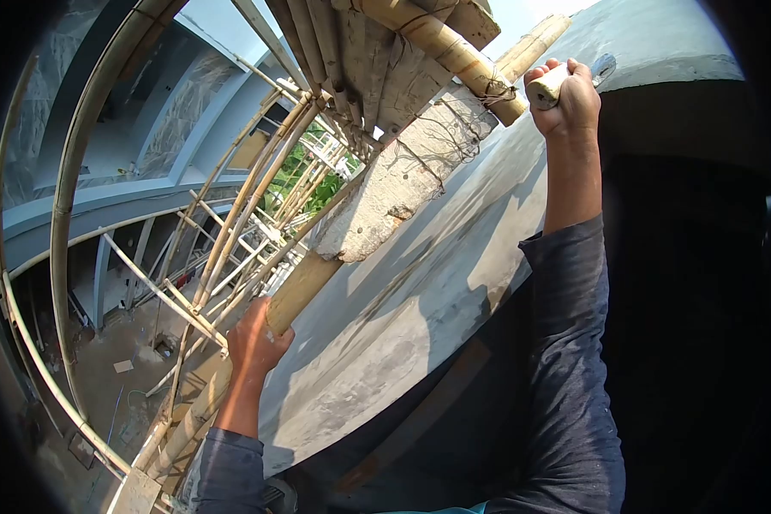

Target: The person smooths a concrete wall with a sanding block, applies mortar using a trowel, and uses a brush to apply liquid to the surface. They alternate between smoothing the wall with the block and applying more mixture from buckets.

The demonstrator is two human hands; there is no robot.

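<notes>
My right hand (570,107) is raised at the upper right, its fingers wrapped round the pale, thick handle of a trowel (606,68). Only a bit of the grey metal blade shows, close to the top edge of the grey plastered wall (385,343). Lower left, my left hand (255,338) grips a bamboo pole (304,289) that slants up along the wall. Just above that hand, a rough cement-crusted board (403,188) lies against the pole, bound with dark wire.
Bamboo scaffolding (214,231) stands at the left, high above a ground floor (103,377) with scattered debris. Tied planks (411,86) and a thick bamboo pole (437,43) hang overhead. A dark opening (685,257) lies behind the wall's edge.
</notes>
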